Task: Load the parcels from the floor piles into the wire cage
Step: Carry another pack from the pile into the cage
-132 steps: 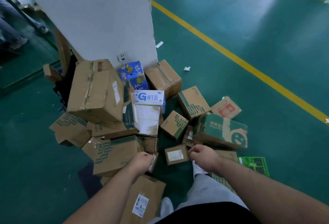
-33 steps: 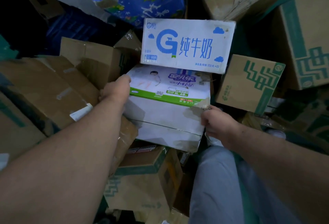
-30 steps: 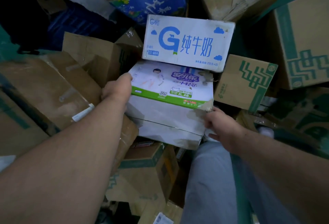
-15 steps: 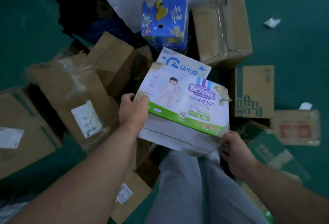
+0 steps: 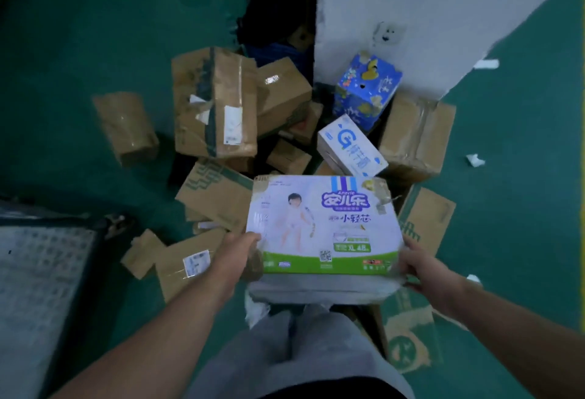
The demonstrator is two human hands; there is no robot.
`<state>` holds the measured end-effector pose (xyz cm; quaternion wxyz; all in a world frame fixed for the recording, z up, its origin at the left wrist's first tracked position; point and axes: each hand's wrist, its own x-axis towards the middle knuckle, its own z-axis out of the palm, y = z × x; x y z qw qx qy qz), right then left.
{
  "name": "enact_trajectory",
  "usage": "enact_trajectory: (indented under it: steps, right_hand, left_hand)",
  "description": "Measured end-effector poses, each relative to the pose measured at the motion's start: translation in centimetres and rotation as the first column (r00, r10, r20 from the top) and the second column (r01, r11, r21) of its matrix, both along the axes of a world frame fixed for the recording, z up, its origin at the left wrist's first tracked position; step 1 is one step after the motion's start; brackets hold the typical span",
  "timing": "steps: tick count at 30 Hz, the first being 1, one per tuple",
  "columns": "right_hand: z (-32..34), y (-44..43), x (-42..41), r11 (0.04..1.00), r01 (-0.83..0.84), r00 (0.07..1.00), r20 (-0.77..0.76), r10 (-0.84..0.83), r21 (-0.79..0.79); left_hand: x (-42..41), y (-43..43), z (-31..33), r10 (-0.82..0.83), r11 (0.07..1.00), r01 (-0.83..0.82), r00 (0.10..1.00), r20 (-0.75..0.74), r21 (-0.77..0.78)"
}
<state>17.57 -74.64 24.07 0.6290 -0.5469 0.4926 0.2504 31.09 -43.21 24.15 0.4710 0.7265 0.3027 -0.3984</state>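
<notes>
Currently left hand (image 5: 242, 248) and right hand (image 5: 414, 264) each grip a short end of the white-and-green diaper parcel (image 5: 323, 224), held between them above the floor pile (image 5: 215, 104), long axis running hand to hand. What looks like the wire cage (image 5: 44, 272) lies out beyond the left hand, blurred, so that hand is nearer. Parcel corners look scuffed, tape peeling.

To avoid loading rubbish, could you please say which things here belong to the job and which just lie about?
Job: diaper box, milk carton, blue gift box, taped brown parcel, wire cage.
Lying about: paper scrap, wall socket.
</notes>
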Motion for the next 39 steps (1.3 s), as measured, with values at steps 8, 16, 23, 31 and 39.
enact_trajectory:
  steps: [8,16,23,31,39]
  right_hand:
    - [3.1,15.3,2.9,0.999,-0.025,0.995,0.092,0.022,0.029]
    - [3.9,31.5,5.2,0.971,-0.223,0.959,0.199,0.203,0.084]
    - [5.9,40.9,7.5,0.929,-0.371,0.917,0.157,0.366,0.007]
    - [7.2,49.6,11.1,0.792,-0.609,0.760,0.251,0.599,-0.045]
    - [7.0,58.8,11.2,0.590,-0.803,0.560,0.227,0.797,-0.089]
  left_hand:
    - [-4.3,17.5,2.3,0.196,0.971,-0.210,0.973,-0.119,-0.117]
    - [-8.9,33.2,5.9,0.427,0.886,-0.433,0.901,-0.071,-0.168]
    - [-13.2,40.8,7.5,0.645,0.758,-0.639,0.764,0.004,-0.133]
    - [-18.7,44.3,8.7,0.802,0.596,-0.799,0.588,0.100,-0.078]
    - [-23.4,50.6,10.3,0.927,0.370,-0.920,0.357,0.112,-0.127]
